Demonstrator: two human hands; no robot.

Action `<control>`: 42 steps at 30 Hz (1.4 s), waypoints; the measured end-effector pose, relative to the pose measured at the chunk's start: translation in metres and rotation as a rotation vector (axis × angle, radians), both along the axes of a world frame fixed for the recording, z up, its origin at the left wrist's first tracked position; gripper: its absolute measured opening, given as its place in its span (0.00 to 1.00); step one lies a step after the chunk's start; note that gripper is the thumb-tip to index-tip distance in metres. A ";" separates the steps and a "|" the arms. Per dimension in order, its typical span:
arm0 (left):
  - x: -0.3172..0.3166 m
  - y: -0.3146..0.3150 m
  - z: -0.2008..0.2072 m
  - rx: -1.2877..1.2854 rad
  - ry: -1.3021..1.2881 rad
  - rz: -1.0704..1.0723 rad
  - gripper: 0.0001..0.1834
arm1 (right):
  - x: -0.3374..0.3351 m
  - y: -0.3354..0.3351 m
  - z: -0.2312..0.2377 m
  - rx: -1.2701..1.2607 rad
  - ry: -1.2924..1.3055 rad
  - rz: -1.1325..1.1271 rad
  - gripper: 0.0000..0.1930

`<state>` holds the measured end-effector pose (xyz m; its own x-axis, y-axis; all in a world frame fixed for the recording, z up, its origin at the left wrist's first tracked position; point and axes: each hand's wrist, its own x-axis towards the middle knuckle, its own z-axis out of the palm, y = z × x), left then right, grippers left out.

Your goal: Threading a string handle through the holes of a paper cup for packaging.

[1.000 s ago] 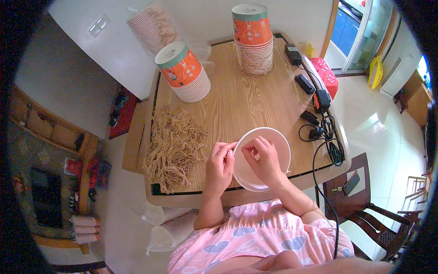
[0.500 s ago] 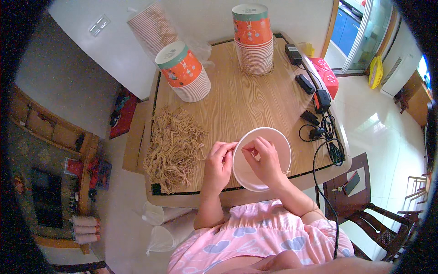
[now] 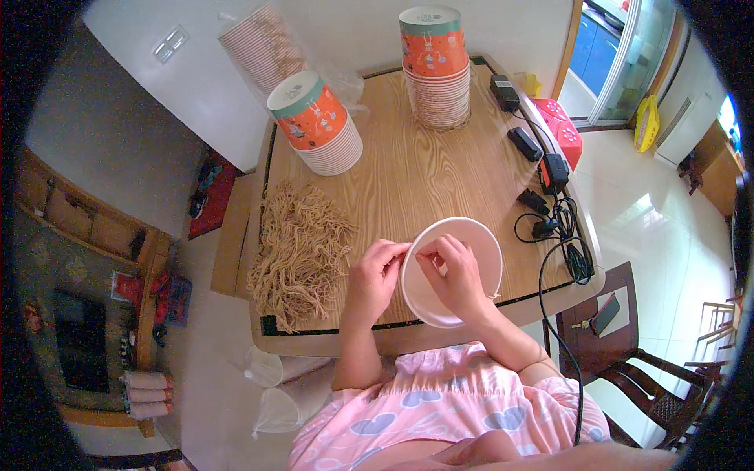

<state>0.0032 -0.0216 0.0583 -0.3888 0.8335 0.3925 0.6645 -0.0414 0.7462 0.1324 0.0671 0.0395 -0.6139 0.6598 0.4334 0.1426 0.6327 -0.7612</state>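
Observation:
A white-lined paper bucket (image 3: 481, 243) stands at the near edge of the table, its mouth facing me. My right hand (image 3: 452, 271) reaches into it, thumb and fingers pinched together close to the left wall. Outside that same wall, my left hand (image 3: 378, 271) has its fingertips pinched against the rim. Whatever sits between the fingertips is too small or hidden to make out. A short bit of tan cord (image 3: 495, 296) pokes out at the bucket's right rim. To the left of my hands lies a tangled heap of tan cords (image 3: 302, 255).
Orange-and-green paper buckets stand upside down in a left stack (image 3: 326, 133) and a far stack (image 3: 434, 71). Behind is a bagged stack (image 3: 263, 47). Black cables and adapters (image 3: 561, 224) run along the right table edge. A wooden chair (image 3: 605, 314) holds a phone and keys.
Both hands stay at the bucket's left wall, with only a tiny shift of the left hand and the bucket. Nothing else has visibly moved.

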 end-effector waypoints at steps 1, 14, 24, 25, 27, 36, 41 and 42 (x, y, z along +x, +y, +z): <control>-0.001 0.000 0.000 0.003 0.019 -0.008 0.12 | 0.000 0.000 0.000 -0.004 -0.004 -0.001 0.05; 0.001 0.002 0.012 -0.057 0.015 0.003 0.10 | 0.000 -0.001 0.003 -0.280 0.022 0.036 0.05; 0.007 0.001 0.014 -0.077 -0.006 -0.025 0.09 | 0.001 0.000 -0.002 -0.399 -0.035 0.032 0.07; 0.008 0.001 0.011 -0.073 -0.013 -0.002 0.10 | 0.000 0.001 -0.007 -0.436 0.087 0.049 0.07; 0.011 0.001 0.009 -0.073 -0.018 0.020 0.10 | 0.000 0.005 -0.017 -0.475 0.212 0.063 0.07; 0.014 -0.002 0.008 -0.055 -0.050 0.043 0.11 | -0.004 -0.007 -0.022 -1.437 0.360 0.277 0.11; 0.016 0.000 0.008 -0.066 -0.027 0.029 0.13 | -0.007 -0.006 -0.019 -1.495 0.479 0.260 0.07; 0.016 0.000 0.007 -0.068 -0.027 0.025 0.13 | -0.007 -0.006 -0.019 -1.496 0.482 0.257 0.07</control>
